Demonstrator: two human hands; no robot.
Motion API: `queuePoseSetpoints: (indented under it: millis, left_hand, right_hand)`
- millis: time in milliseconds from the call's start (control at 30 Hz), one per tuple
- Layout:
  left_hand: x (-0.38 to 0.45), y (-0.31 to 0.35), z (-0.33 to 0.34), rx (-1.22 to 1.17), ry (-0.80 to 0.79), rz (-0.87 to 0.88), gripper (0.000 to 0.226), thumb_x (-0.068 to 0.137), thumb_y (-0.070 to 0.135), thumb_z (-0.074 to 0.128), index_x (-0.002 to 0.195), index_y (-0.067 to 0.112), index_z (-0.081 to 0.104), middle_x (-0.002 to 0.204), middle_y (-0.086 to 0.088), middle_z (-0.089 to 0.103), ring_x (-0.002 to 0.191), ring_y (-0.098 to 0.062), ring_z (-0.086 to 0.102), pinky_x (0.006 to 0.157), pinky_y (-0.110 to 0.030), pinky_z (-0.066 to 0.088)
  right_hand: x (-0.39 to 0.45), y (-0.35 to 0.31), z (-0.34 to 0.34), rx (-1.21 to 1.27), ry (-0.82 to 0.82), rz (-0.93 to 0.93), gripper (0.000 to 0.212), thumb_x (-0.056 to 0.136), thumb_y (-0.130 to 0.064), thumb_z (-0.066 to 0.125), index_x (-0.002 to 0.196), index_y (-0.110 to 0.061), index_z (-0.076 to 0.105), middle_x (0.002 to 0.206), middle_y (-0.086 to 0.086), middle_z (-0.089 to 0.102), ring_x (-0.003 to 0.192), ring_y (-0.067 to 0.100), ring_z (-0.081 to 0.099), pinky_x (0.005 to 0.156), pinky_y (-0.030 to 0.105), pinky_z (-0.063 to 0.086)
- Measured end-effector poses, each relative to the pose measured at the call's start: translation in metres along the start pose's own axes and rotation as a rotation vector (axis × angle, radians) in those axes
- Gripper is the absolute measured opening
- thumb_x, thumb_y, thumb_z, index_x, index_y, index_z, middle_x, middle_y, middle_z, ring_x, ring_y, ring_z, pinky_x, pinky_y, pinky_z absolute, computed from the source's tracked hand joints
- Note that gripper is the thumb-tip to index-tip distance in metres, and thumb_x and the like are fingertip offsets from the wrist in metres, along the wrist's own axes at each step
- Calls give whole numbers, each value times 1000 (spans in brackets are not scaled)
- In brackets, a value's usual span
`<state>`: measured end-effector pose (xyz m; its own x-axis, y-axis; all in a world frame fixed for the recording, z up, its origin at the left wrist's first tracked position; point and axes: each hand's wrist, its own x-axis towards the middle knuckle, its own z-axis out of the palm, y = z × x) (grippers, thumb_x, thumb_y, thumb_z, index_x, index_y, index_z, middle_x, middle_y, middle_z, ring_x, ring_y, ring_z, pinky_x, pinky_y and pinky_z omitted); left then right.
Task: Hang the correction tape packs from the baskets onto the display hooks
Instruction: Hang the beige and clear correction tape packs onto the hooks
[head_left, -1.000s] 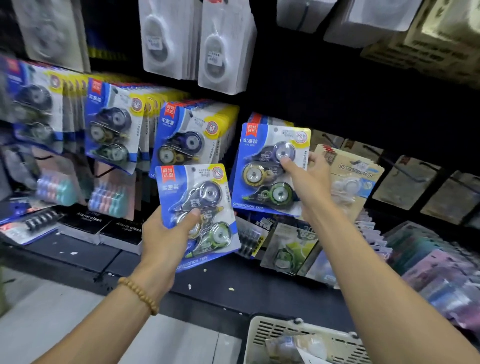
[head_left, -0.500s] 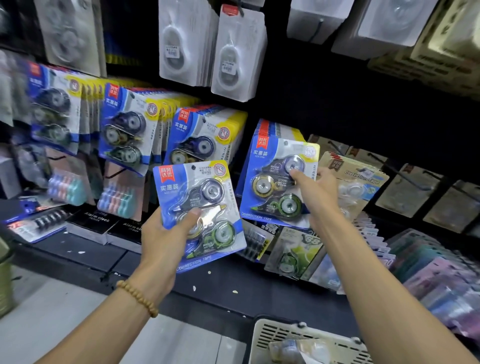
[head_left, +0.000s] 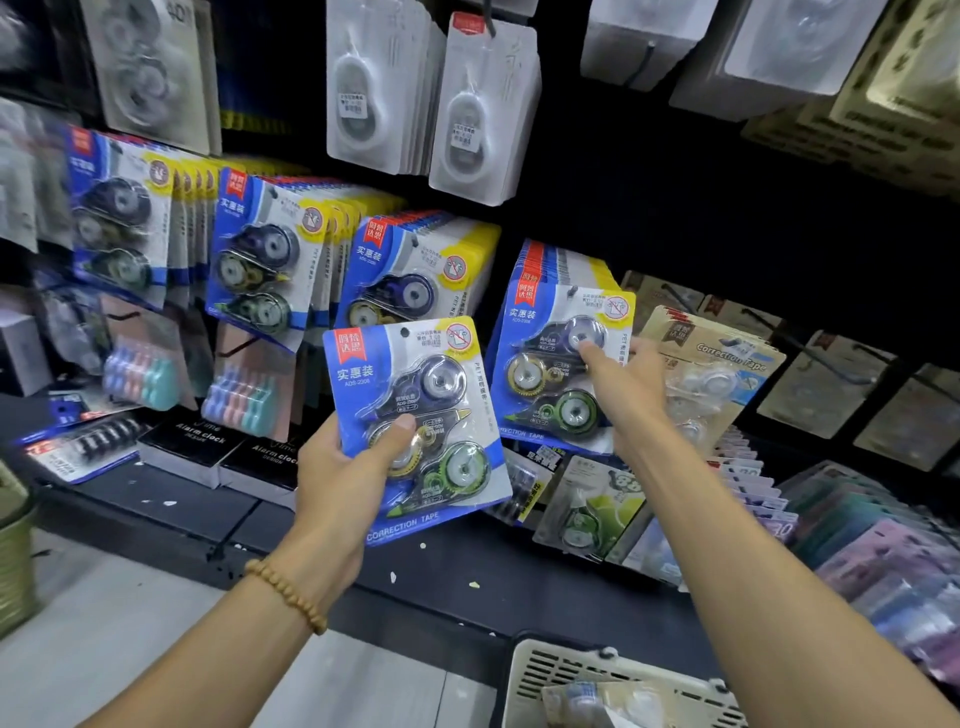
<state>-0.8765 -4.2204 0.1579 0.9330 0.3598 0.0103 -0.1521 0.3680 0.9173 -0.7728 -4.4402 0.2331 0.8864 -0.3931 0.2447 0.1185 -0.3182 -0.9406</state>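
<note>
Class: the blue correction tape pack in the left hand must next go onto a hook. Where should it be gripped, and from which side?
Grip the blue correction tape pack by its lower card edge, from below: its hang hole sits at the top and must stay free.

My right hand (head_left: 626, 395) hides the hung pack's (head_left: 558, 374) right edge; basket (head_left: 613, 675) cut off below; right-side packets (head_left: 883, 561) blurred
</note>
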Motion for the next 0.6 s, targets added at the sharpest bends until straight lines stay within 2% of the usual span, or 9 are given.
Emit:
queuePoseSetpoints:
  millis: [167,267,367,433,500,600]
  left_hand:
    - [1,-1,2,-26,-9,-24,13,90,13,73,99,22,72,92,0,79,85,-22,75,75,-41,59]
    - [4,-6,4,-18,-10,-34,10,89,15,74,97,21,71,85,3,78,76,-17,74,63,-33,57]
    - [5,-7,7,11,-32,-39,14,88,17,74,101,20,72,89,3,78,78,-17,75,67,-33,57]
    - [5,-6,11,1,-67,-45,16,89,15,73,105,19,72,92,1,79,79,-16,76,63,-31,58]
    - [2,-5,16,-16,-103,-56,17,90,13,71,106,17,72,93,0,79,79,-15,76,60,-26,59]
    - [-1,-4,24,-26,-169,-80,19,91,10,69,109,16,72,97,-2,79,83,-16,76,62,-25,59]
  right_hand:
    - [8,9,16,-103,83,-63,49,89,-40,74,120,-11,50,110,3,58,101,22,56,75,31,38]
    - [14,15,23,-128,81,-94,52,92,-41,71,124,-9,46,112,1,53,103,21,51,80,30,36]
    - [19,22,25,-123,44,-107,55,92,-43,70,125,-8,44,118,4,55,109,23,52,84,33,39]
    - [21,26,22,-140,33,-96,56,90,-46,72,124,-10,45,119,5,58,109,24,54,85,36,44]
    - [22,26,18,-126,44,-76,56,86,-48,75,119,-11,50,113,4,62,103,24,59,83,38,49]
    - [18,26,9,-117,39,-34,51,84,-47,76,115,-13,52,109,4,62,98,23,61,81,41,51]
